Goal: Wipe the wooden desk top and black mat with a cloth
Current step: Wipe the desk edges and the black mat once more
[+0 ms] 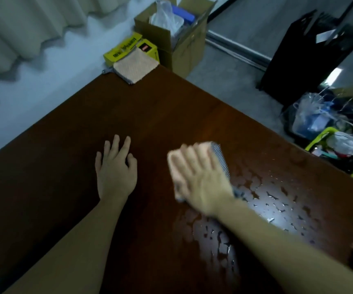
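The wooden desk top [150,115] fills most of the frame as a dark brown slab, its far corner pointing to upper centre and its left and right edges running down to the frame sides; the near part is cut off at the bottom. Broad bare wood lies open at centre and lower left. Wet patches and droplets [277,200] glint at lower right. Beyond the right edge stand a black bag [307,60] and a heap of plastic bags [324,124]; past the far corner, a cardboard box [171,35] and a yellow box [126,47]. A second folded cloth [137,66] sits on that corner. The left hand [115,168] rests flat on the wood, fingers spread and relaxed. The right hand [199,177], motion-blurred, presses straight fingers on the cloth [218,155], right of centre, largely hidden beneath it.
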A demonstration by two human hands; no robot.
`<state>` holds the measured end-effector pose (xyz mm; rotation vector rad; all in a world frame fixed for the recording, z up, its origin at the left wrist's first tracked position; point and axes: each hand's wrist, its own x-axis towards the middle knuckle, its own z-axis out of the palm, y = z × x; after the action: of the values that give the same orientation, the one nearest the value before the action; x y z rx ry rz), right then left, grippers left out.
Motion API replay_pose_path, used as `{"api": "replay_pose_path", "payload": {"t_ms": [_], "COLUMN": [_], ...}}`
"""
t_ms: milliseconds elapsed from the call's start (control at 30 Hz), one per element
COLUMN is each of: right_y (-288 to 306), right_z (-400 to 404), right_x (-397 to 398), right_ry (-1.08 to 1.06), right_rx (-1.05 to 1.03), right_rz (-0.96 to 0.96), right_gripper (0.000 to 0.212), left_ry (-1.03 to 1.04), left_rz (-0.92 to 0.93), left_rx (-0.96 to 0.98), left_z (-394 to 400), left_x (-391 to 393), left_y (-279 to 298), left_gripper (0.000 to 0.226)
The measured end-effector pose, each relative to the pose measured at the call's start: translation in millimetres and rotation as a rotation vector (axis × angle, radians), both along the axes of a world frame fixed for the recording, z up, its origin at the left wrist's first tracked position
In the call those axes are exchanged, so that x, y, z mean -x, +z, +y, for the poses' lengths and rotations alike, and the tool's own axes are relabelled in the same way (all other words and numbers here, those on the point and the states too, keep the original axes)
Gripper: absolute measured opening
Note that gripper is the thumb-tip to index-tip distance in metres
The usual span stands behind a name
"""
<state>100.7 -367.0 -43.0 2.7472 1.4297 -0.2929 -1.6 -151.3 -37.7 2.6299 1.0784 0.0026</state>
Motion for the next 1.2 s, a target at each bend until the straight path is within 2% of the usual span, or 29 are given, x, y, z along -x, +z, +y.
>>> {"api": "replay_pose_path", "payload": {"t_ms": [100, 200, 300, 400, 500, 567, 700, 800, 867, 933, 1033, 1200], "right_y": [2.9, 1.1, -2.2, -1.6, -1.0, 1.0, 4.9, 4.8, 1.6, 0.9, 1.3, 0.8], "right_z": [-34.8, -70.6, -87.8, -79.8, -40.7, -18.1, -21.8, -59.7, -76.5, -82.8, -63.0, -14.8], "right_x": [58.8, 36.9, -38.3, -102.5, -104.2, -69.8, 25.9, 15.8, -28.1, -72.4, -98.9, -93.4], "right_ry": [0.170, 0.223, 0.015, -0.295, -0.428, -0.351, 0.048, 0.283, 0.227, 0.052, -0.139, -0.003], "right_rx": [-0.014, 0.028, 0.084, 0.073, 0.041, 0.045, -0.010, 0.026, 0.043, 0.049, 0.054, 0.034], "right_rz": [0.084, 0.043, -0.053, 0.000, 0.022, 0.022, 0.037, 0.105, 0.026, -0.019, 0.011, -0.010], "right_gripper": [0.067, 0.067, 0.071, 0.074, 0.067, 0.067, 0.069, 0.066, 0.068, 0.069, 0.071, 0.066], "left_ry": [-0.015, -0.019, -0.018, -0.014, -0.012, -0.016, -0.013, -0.018, -0.013, -0.011, -0.004, 0.005], "left_rz": [0.001, -0.001, -0.007, -0.013, -0.023, -0.024, -0.010, -0.012, -0.017, -0.024, -0.049, -0.100], "left_rx": [0.002, 0.011, 0.004, 0.007, -0.028, -0.037, -0.040, -0.032, -0.033, -0.038, -0.047, -0.131], "left_z": [-1.1, -1.5, -0.4, 1.0, 0.8, -0.1, 0.7, 1.7, 2.1, 1.5, 1.7, 2.0], "left_x": [-0.7, 0.4, 0.5, 0.0, -0.4, -0.9, -2.1, -1.5, -0.9, -1.3, -1.5, -3.1], "left_y": [4.0, 5.8, 5.4, 3.7, 1.1, 0.7, 0.9, 0.3, -0.4, -1.8, -5.0, -15.5], "left_gripper": [0.053, 0.052, 0.052, 0.052, 0.052, 0.052, 0.052, 0.052, 0.052, 0.052, 0.051, 0.050]}}
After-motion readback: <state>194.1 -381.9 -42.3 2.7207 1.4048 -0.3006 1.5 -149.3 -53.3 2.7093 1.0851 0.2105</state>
